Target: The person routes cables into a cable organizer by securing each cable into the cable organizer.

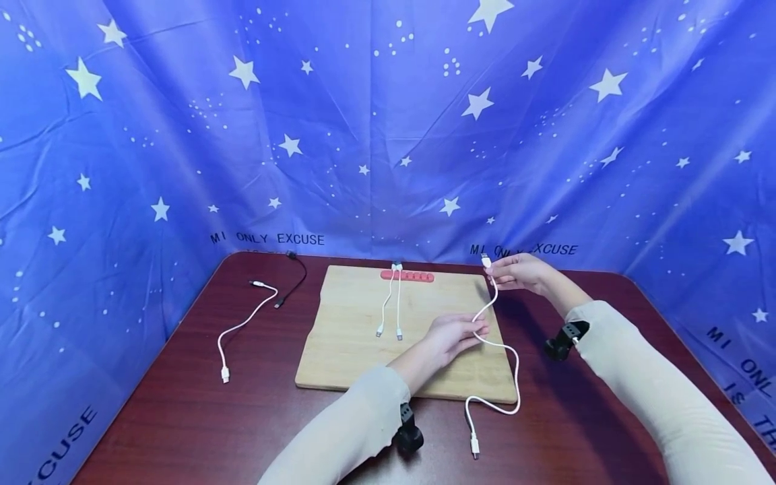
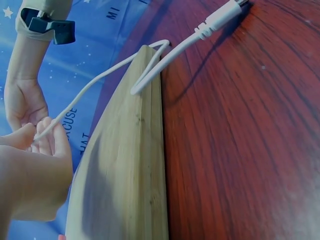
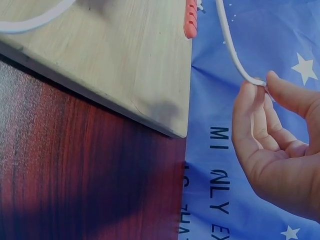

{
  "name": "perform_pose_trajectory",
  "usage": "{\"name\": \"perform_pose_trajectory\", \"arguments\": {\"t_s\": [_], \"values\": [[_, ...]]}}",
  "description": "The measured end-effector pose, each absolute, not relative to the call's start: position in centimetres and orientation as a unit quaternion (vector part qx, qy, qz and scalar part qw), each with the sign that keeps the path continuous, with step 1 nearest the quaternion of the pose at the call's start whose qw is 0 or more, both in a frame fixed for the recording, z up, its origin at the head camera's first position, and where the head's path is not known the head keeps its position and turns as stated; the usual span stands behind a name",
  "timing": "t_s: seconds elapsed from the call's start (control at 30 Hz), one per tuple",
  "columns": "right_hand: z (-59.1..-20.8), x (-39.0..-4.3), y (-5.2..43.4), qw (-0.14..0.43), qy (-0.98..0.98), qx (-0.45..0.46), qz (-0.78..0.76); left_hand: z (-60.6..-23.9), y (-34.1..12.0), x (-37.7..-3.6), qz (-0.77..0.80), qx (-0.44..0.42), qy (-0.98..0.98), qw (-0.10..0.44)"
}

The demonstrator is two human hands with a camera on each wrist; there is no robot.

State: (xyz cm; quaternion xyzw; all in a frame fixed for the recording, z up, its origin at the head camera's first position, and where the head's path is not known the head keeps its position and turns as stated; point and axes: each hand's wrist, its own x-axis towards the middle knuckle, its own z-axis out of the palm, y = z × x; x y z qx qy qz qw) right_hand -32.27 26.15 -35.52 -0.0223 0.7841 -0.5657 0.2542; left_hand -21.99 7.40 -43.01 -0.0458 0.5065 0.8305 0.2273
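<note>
i am holding a white cable (image 1: pixel 494 337) in both hands above a wooden board (image 1: pixel 358 350) on a dark red table (image 1: pixel 182 417). my right hand (image 1: pixel 520 273) pinches the cable just below its plug, lifted near the board's far right corner; my left hand (image 1: pixel 451 337) pinches it further down, over the board's right side. from there the cable loops off the board's right edge and its other plug lies on the table near me. a red cable holder (image 1: pixel 407 275) sits at the board's far edge with two short white cables (image 1: pixel 391 306) hanging from its left slots. i judge that the slack loop could catch on the board's corner if i pull, or the thin cable could slip out of my light pinch. the head view alone shows a loose white cable (image 1: pixel 242 327) and a black cable (image 1: pixel 294 279) on the table to the left, well apart from my hands. the right wrist view shows thumb and fingertips (image 3: pixel 250 92) closing on the cable, with the holder beyond. the left wrist view shows the trailing plug (image 2: pixel 220 17) resting on the table.
</note>
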Motion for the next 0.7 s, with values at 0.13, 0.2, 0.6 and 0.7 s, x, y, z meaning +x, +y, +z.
{"name": "perform_pose_trajectory", "arguments": {"t_s": [0.13,0.2,0.6,0.7], "values": [[-35.8,-32.3,26.0,0.261,0.769,-0.022,-0.583,-43.1,6.6,-21.8,0.836,-0.048,0.498,0.224],[-35.8,-32.3,26.0,0.264,0.760,-0.022,-0.593,-43.0,6.3,-21.8,0.840,-0.048,0.492,0.223],[-35.9,-32.4,24.9,0.278,0.747,-0.024,-0.604,-43.1,6.2,-21.8,0.842,-0.043,0.488,0.226],[-35.9,-32.4,24.8,0.283,0.742,-0.027,-0.607,-43.2,6.1,-21.9,0.839,-0.034,0.491,0.232]]}}
